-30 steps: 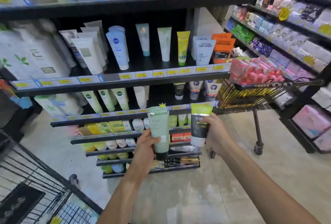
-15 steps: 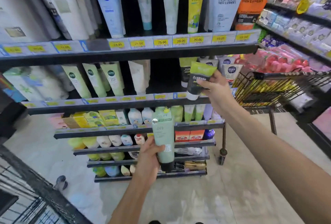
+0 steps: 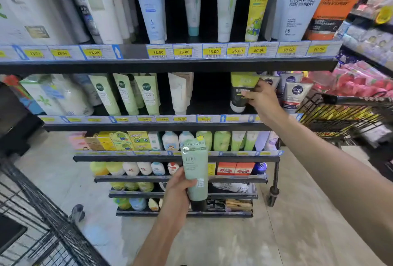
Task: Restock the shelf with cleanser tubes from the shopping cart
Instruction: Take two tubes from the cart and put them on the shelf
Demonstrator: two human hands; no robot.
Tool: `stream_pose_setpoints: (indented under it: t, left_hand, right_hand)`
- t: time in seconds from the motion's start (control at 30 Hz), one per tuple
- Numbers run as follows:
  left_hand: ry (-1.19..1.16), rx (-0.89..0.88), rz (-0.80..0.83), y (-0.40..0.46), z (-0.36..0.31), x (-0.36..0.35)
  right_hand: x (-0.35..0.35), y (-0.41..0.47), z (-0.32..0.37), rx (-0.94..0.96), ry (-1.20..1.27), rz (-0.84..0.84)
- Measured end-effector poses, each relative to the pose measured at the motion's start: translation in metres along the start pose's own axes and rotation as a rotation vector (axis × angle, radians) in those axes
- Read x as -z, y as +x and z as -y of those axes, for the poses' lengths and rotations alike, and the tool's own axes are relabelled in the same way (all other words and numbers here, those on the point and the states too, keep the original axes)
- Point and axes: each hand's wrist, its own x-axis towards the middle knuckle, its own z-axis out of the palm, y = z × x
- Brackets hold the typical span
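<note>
The left hand (image 3: 180, 187) stays low in front of the lower racks, its grip wrapped round a pale green tube (image 3: 195, 172) held cap down, waiting its turn. Farther off, the right hand (image 3: 262, 97) has risen from chest height to the second shelf (image 3: 148, 126), its grip still clamped on the green-and-black tube (image 3: 241, 91), now standing beside the Nivea tubes (image 3: 296, 93). Release looks close; one tube remains.
</note>
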Motion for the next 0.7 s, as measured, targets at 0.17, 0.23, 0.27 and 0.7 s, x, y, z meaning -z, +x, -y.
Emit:
stream_pose_setpoints:
  t: [0.17, 0.23, 0.27, 0.7]
  left_hand:
    - [-0.007, -0.022, 0.025, 0.004, -0.004, 0.001]
    - [-0.002, -0.027, 0.028, 0.005, -0.006, 0.001]
    - [0.004, -0.027, 0.029, 0.006, -0.007, 0.001]
    - [0.037, -0.037, 0.027, 0.008, -0.009, 0.004]
  right_hand:
    - [0.006, 0.009, -0.017, -0.096, -0.052, 0.045]
    - [0.008, 0.011, -0.018, -0.109, -0.038, 0.036]
    - [0.008, 0.012, -0.018, -0.111, -0.044, 0.028]
    - [0.012, 0.007, -0.022, -0.017, -0.285, -0.020]
